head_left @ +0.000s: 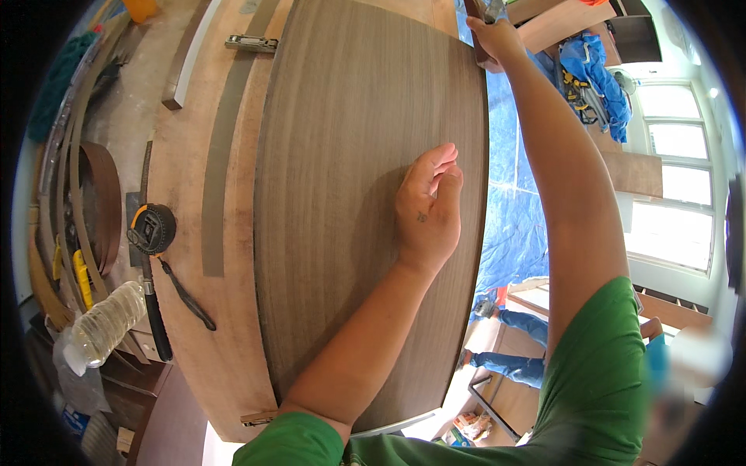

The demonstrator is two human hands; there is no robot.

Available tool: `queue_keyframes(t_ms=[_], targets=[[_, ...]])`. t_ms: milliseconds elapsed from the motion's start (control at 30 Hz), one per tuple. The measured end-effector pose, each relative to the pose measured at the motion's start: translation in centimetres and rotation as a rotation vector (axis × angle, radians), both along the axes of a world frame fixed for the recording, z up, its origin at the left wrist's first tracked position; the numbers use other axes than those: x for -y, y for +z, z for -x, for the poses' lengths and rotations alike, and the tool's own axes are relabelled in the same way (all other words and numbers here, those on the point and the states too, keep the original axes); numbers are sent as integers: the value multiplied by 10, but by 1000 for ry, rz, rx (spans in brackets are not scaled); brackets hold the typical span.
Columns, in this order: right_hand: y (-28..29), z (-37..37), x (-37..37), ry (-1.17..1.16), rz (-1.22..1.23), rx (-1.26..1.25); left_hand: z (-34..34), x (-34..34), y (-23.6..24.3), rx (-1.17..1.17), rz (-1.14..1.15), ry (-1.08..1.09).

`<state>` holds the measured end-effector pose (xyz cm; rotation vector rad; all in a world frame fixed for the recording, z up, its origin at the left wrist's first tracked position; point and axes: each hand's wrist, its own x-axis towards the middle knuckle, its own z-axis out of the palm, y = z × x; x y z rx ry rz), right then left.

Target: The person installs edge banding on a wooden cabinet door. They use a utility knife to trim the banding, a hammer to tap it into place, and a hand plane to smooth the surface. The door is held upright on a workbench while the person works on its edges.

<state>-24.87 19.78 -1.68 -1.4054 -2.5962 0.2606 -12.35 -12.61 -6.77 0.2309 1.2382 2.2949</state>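
Observation:
A large wood-grain panel (350, 101) lies lengthwise in front of me on a lighter wooden work surface (186, 326). Over the panel's right half, my left hand (430, 208) is held on its side, thumb apart from loosely bent fingers, with nothing in it. My right arm stretches to the far right corner. There my right hand (499, 40) is closed around a brown wooden block with a metal piece, which looks like a hand plane (475, 31), at the panel's right edge. Part of that tool is cut off by the frame's top.
Left of the panel lie a grey-brown strip (224, 155), a tape measure (155, 229) and a metal hinge (251, 43). Coiled edging strips (99, 202) and a ribbed clear bottle (109, 322) sit farther left. A blue tarp (513, 210) and another person's legs (509, 366) are at the right.

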Motion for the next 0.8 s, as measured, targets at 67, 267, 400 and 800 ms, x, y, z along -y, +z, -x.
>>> queue_keyframes(t_ms=[67,267,400,800], targets=[[-3,-6,-3,11,-3,18,-1,1,1,-12,21,-13],[4,-20,33,-12,75,-87,0,1,1,-33,27,6],[4,-24,46,-1,49,-91,1,2,-2,-88,67,9],[4,-95,107,-63,78,-91,5,1,-1,-37,21,-1]])
